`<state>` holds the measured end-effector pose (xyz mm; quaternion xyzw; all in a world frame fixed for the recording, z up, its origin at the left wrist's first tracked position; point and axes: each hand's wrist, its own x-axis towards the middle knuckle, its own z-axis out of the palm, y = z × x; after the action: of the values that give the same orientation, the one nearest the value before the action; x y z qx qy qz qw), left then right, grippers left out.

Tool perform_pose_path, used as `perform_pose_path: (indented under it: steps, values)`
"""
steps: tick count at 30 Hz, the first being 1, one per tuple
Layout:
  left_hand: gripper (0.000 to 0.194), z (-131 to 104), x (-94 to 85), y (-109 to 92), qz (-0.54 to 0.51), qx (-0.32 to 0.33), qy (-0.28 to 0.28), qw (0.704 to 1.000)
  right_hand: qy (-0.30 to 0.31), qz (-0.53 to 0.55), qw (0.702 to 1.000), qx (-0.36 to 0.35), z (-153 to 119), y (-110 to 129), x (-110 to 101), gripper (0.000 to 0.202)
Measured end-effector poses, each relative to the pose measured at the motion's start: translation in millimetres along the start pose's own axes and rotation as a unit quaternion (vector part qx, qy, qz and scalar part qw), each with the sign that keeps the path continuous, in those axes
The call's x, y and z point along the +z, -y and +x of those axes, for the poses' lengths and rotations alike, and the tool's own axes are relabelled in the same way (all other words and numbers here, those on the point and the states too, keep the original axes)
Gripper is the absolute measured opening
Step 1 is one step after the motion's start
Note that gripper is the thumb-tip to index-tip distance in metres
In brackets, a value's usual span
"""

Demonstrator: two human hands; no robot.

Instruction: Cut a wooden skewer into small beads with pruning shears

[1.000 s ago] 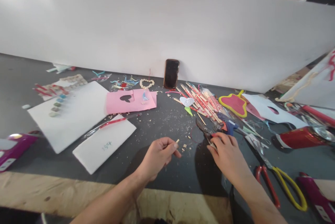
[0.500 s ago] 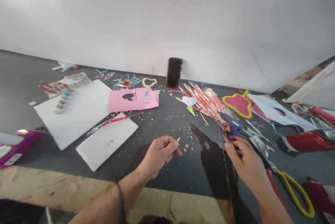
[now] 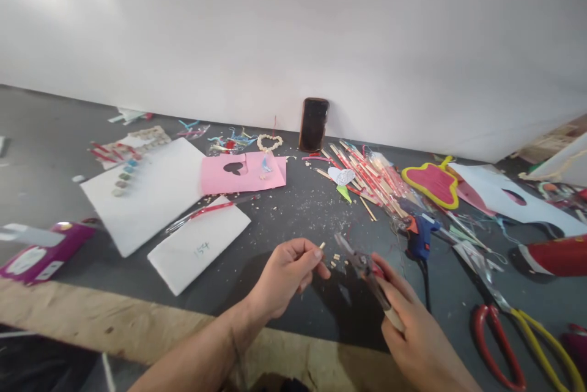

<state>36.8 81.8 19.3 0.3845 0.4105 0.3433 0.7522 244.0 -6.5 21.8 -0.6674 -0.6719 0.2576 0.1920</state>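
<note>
My left hand (image 3: 293,266) is closed in a pinch on a short piece of pale wooden stick (image 3: 322,246), its tip showing above thumb and forefinger. To its right, my right hand (image 3: 408,312) grips a pair of pruning shears (image 3: 367,266) by the handles. The metal jaws point up and left toward the stick and stay apart from it. Several small cut stick pieces (image 3: 336,259) lie on the dark tabletop between the hands. Beyond them lies a pile of red-and-tan chopsticks (image 3: 362,172).
A blue glue gun (image 3: 420,236) and large scissors (image 3: 499,312) lie right of the shears. A phone (image 3: 314,124) leans on the white wall behind. Pink paper (image 3: 243,173), a white folded sheet (image 3: 197,248) and a purple box (image 3: 48,251) are left. A red can (image 3: 557,256) lies far right.
My right hand has moved left and away from the glue gun, bringing the shears near my left hand. My left hand keeps its pinch on the stick. The camera view has shifted slightly.
</note>
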Motion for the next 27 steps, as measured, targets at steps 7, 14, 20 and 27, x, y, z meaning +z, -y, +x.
perform_pose_path:
  steps: [7, 14, 20, 27]
  values:
    - [0.023, -1.9, -0.8, -1.8, 0.003, 0.033, -0.009, 0.999, 0.063, -0.16, 0.983, -0.059, -8.1, -5.4, 4.1, 0.068]
    - [0.025, -2.2, 2.0, -1.1, 0.046, 0.036, 0.001, 0.998, 0.069, -0.183, 0.979, -0.064, -8.2, -5.3, 7.5, 0.068]
    - [0.023, -3.0, 2.2, -0.8, 0.086, 0.036, 0.0, 0.996, 0.058, -0.2, 0.975, -0.073, -6.9, 1.2, 3.7, 0.065]
    - [0.019, -2.7, 0.8, 1.8, 0.101, 0.041, 0.023, 0.994, 0.068, -0.204, 0.974, -0.076, -5.3, -0.2, -1.7, 0.066]
